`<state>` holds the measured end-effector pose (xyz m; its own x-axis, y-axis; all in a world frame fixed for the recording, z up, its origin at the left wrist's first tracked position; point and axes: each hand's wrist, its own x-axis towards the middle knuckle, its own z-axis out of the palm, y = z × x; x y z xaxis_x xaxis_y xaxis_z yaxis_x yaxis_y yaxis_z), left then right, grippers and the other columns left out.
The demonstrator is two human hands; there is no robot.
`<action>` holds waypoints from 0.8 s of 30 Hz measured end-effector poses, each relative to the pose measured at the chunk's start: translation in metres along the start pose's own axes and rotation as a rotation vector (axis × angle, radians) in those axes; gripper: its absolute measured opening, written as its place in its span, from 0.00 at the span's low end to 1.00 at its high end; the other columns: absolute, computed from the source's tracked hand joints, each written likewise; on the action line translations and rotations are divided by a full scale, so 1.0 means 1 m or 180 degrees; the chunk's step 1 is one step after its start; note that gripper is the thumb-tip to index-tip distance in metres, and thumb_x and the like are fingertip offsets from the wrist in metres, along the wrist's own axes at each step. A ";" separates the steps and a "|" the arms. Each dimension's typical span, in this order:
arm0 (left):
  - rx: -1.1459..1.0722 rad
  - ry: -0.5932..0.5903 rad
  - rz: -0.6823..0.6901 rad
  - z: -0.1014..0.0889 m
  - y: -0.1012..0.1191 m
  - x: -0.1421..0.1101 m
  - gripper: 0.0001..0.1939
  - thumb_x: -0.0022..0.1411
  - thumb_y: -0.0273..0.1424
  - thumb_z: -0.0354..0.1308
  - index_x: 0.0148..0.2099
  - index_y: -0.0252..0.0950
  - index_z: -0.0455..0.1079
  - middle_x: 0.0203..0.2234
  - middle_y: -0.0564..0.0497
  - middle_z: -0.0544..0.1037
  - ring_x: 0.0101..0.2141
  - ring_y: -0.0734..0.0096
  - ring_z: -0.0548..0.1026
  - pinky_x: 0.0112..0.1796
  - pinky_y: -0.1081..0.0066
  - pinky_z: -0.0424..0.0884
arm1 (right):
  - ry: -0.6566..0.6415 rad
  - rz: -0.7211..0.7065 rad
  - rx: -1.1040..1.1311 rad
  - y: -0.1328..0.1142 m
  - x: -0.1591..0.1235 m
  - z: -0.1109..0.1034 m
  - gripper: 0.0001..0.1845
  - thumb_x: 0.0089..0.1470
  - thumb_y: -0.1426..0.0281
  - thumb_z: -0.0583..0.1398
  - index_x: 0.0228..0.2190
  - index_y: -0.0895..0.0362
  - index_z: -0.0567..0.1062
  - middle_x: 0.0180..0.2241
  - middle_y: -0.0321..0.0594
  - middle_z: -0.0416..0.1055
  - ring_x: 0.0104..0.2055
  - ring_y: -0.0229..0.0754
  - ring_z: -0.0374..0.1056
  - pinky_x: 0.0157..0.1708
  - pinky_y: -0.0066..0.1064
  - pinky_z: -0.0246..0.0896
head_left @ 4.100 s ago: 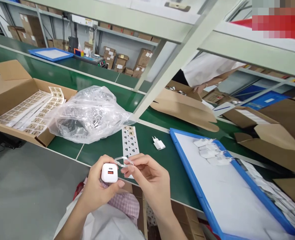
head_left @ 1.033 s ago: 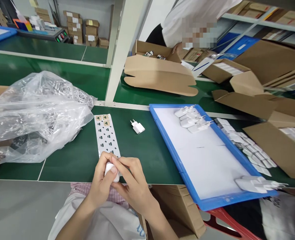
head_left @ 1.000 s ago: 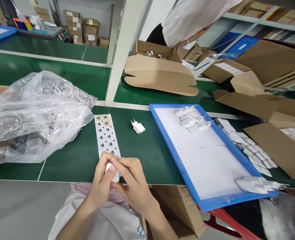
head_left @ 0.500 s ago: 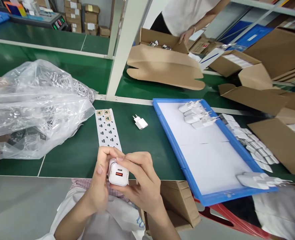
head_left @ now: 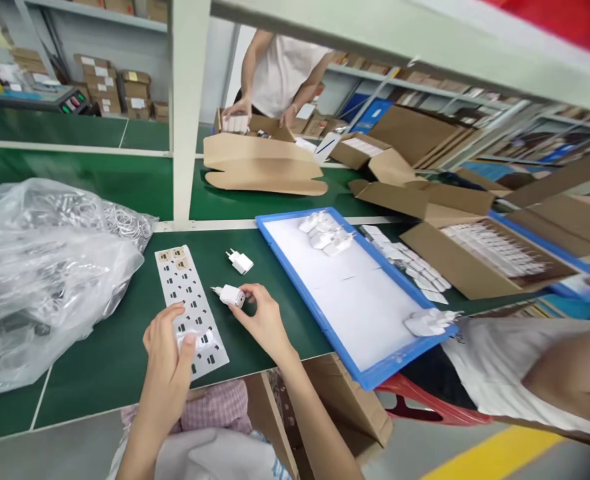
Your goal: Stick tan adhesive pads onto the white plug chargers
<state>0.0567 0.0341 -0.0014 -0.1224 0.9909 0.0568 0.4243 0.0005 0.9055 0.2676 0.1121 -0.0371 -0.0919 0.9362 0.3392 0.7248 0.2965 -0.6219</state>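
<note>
My right hand pinches a white plug charger between thumb and fingers. Its prongs point left, low over the green tabletop or resting on it; I cannot tell which. Another white plug charger lies just beyond it. My left hand is over the left edge of a white sticker sheet, thumb and fingers apart, with no object in it. Small dark cut-out shapes run down the sheet, and a few tan stickers sit at its far end. Whether the left fingertips touch the sheet is unclear.
A blue-rimmed tray with clusters of chargers stands to the right. Beyond it are white pieces and an open carton. On the left lies a clear plastic bag of cables. A white post rises at the table's back. People work opposite and at right.
The charger, held in both hands near my body, is now over the table in my right hand alone, turned sideways. My left hand has let go and moved to the sticker sheet. The view has shifted right.
</note>
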 end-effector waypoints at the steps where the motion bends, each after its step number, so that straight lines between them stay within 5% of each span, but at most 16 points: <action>1: -0.0012 0.0000 -0.0072 -0.001 0.000 0.001 0.20 0.79 0.47 0.41 0.60 0.45 0.64 0.65 0.42 0.70 0.68 0.47 0.63 0.68 0.40 0.52 | 0.0120 0.0118 -0.0090 0.010 0.004 0.004 0.09 0.58 0.69 0.65 0.41 0.56 0.74 0.37 0.43 0.76 0.38 0.48 0.74 0.37 0.38 0.73; 7: -0.0161 0.0027 -0.0295 -0.002 -0.004 0.008 0.23 0.76 0.53 0.41 0.57 0.47 0.68 0.65 0.42 0.71 0.68 0.38 0.63 0.66 0.36 0.53 | 0.0372 0.0428 -0.0705 0.024 0.018 0.012 0.15 0.55 0.65 0.72 0.41 0.55 0.77 0.42 0.45 0.77 0.44 0.52 0.76 0.42 0.41 0.75; 11: -0.0058 0.0272 0.0028 -0.003 -0.013 0.016 0.23 0.75 0.55 0.43 0.52 0.45 0.69 0.60 0.43 0.76 0.64 0.39 0.68 0.64 0.38 0.59 | 0.0481 0.0725 -0.1175 0.046 0.049 -0.045 0.19 0.61 0.60 0.70 0.50 0.56 0.78 0.49 0.45 0.77 0.53 0.50 0.74 0.53 0.41 0.74; 16: -0.0138 0.0370 -0.0088 -0.009 -0.011 0.016 0.23 0.75 0.54 0.44 0.51 0.45 0.70 0.61 0.43 0.76 0.65 0.39 0.68 0.59 0.43 0.64 | 0.0759 0.1659 -0.1864 0.110 0.098 -0.133 0.23 0.68 0.63 0.65 0.60 0.56 0.73 0.64 0.49 0.68 0.63 0.56 0.69 0.60 0.56 0.70; 24: -0.0530 0.0186 -0.0265 -0.017 -0.009 0.012 0.26 0.73 0.57 0.46 0.52 0.43 0.70 0.62 0.42 0.74 0.63 0.37 0.68 0.57 0.44 0.64 | 0.0526 0.1905 -0.2029 0.160 0.097 -0.145 0.21 0.68 0.62 0.66 0.58 0.58 0.75 0.60 0.49 0.72 0.58 0.53 0.73 0.57 0.52 0.74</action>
<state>0.0362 0.0438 -0.0016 -0.2049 0.9788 -0.0014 0.2568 0.0551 0.9649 0.4734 0.2230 -0.0018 0.4881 0.8467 0.2117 0.8666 -0.4412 -0.2332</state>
